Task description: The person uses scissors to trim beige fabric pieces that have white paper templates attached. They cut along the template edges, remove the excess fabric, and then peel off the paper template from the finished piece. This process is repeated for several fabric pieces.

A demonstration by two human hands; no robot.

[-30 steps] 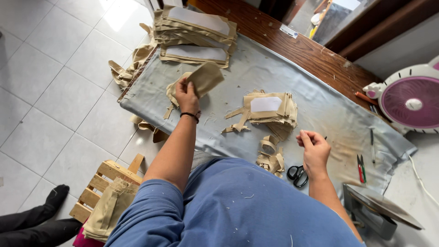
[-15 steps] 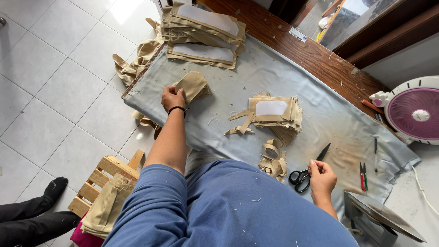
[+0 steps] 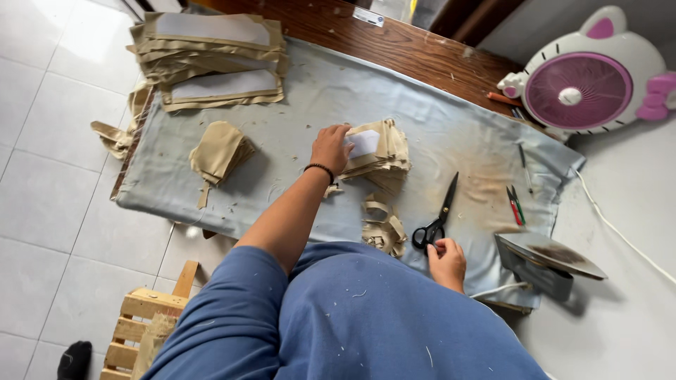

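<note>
My left hand [image 3: 331, 146] rests on the near-left edge of a small stack of tan fabric pieces [image 3: 384, 146] with a white patch on top, in the middle of the grey padded board [image 3: 310, 91]. My right hand [image 3: 446, 262] is at the board's near edge, fingers curled at the handles of black scissors [image 3: 438, 214] that lie on the cloth with blades pointing away. A folded tan piece [image 3: 217, 151] lies alone to the left. Tan scraps [image 3: 384, 229] sit near the scissors.
A tall pile of tan pieces with white linings [image 3: 211, 60] sits at the far left corner. An iron [image 3: 546, 260] stands at the right end, pens [image 3: 515, 204] beside it. A pink and white fan [image 3: 588, 74] stands at the far right. A wooden crate [image 3: 144, 324] is on the floor.
My left hand let go of the folded tan piece at the left and moved right onto the small stack. My right hand laid the scissors down on the board, staying at their handles.
</note>
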